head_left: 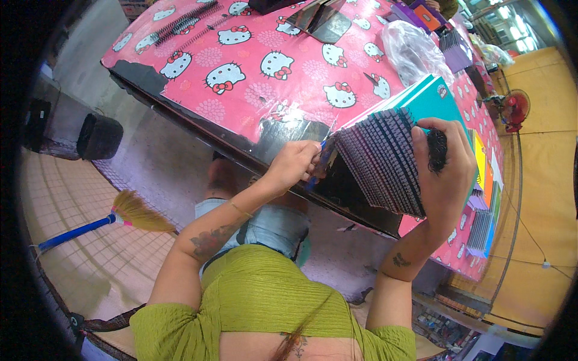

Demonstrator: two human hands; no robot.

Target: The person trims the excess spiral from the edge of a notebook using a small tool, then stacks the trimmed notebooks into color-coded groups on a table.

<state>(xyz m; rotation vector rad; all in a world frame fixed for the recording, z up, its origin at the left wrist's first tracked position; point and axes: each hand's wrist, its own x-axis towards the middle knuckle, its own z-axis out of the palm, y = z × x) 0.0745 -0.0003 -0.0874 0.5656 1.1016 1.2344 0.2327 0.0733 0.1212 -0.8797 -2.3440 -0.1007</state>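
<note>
At the table's near edge stands a stack of spiral-bound notebooks (380, 161), its rows of dark coils facing me and a teal cover (438, 99) on top. My right hand (450, 174) grips the right side of the stack, thumb and fingers bent over its edge. A dark round patch shows on the back of that hand; what it is I cannot tell. My left hand (296, 163) is closed around a small blue-handled tool (312, 180), close to the stack's left corner. Fingers hide most of the tool, so its kind is unclear.
The pink patterned table cover (253, 66) carries loose black coils (188, 23), a clear plastic bag (415, 51) and a dark glossy sheet (289, 133). More notebooks (481, 225) lie along the right side. A broom (108, 219) and black bin (101, 136) are at left; a red fan (515, 110) stands far right.
</note>
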